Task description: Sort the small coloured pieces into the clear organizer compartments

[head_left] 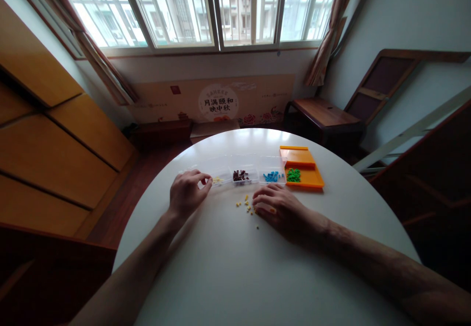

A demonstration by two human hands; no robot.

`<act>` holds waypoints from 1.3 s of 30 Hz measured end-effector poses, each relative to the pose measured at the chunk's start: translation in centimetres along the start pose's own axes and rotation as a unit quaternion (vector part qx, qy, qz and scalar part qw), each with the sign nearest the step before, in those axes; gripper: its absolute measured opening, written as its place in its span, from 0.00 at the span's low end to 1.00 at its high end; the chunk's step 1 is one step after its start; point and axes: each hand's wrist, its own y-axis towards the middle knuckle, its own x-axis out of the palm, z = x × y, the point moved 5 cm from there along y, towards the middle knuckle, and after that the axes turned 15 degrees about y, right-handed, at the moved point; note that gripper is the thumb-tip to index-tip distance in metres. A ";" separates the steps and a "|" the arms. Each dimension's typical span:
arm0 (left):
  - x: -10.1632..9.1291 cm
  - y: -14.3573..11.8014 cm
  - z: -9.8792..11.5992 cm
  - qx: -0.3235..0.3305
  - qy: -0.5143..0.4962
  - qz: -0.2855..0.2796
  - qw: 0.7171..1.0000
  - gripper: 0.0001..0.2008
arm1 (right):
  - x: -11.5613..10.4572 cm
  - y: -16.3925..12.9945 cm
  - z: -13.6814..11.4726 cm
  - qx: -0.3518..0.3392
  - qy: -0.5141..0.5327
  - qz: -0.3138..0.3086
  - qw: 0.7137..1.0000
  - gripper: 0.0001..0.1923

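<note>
left hand [187, 192]: curled, knuckles up, fingertips bunched at the left end of the clear box; can't tell if anything is pinched between them
clear box [241, 168]: row of see-through compartments on the white round table [228, 267], long axis running left-right, just past both hands
yellow compartment [218, 180]: leftmost filled cell, few yellow bits, touching or just beside left fingertips
dark red beads [240, 175]: middle cell, apart from both hands
loose yellow beads [248, 207]: small scatter on bare table, between the two hands, hugging the right hand's fingertips; well nearer right hand than left
blue beads [272, 176]: next cell rightward, just beyond right hand's knuckles
right hand [279, 208]: palm down, flat on table, fingers loosely together and pointing left toward the scatter; holds nothing visible, one yellow bead seems to sit on or against a finger
green beads [293, 175]: in orange tray, near corner
orange tray [307, 169]: right end of the row, touching clear box, lid part behind
key relation: scatter lies left of right fingertips, yellow cell lies up-left of scatter, by left hand
</note>
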 end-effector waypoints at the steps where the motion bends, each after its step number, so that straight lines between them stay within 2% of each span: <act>1: -0.2 0.0 0.1 0.001 -0.002 0.006 1.000 0.12 | 0.0 0.0 0.1 0.000 0.000 0.000 1.000 0.04; 5: -0.9 -0.1 1.6 0.034 -0.040 0.020 0.998 0.12 | 0.1 -0.1 0.2 0.000 0.006 0.003 1.000 0.04; 10: -1.0 -1.2 5.5 0.127 -0.132 0.006 0.983 0.10 | 0.1 0.0 0.0 -0.010 -0.009 -0.002 1.000 0.04; 13: -0.8 -2.1 7.7 0.170 -0.174 -0.003 0.970 0.08 | -0.2 -0.1 0.1 -0.015 -0.013 0.017 1.000 0.05; 19: -0.3 -3.0 10.0 0.190 -0.233 -0.003 0.954 0.07 | -0.4 -0.4 0.3 -0.023 -0.002 0.056 0.998 0.05; 27: -0.8 -3.0 10.8 0.208 -0.253 0.034 0.944 0.04 | -0.5 0.0 -0.4 -0.058 0.001 0.067 0.996 0.04; 32: -1.3 -2.8 10.9 0.208 -0.242 0.031 0.947 0.05 | -0.6 0.0 -0.3 -0.046 0.008 0.069 0.997 0.02; 35: -1.3 -2.4 9.9 0.206 -0.208 0.044 0.955 0.06 | -0.6 0.0 -0.3 -0.039 0.012 0.062 0.997 0.01; 39: -1.1 -1.4 6.9 0.154 -0.148 0.057 0.975 0.09 | -0.3 0.0 -0.5 -0.037 0.010 0.029 0.999 0.02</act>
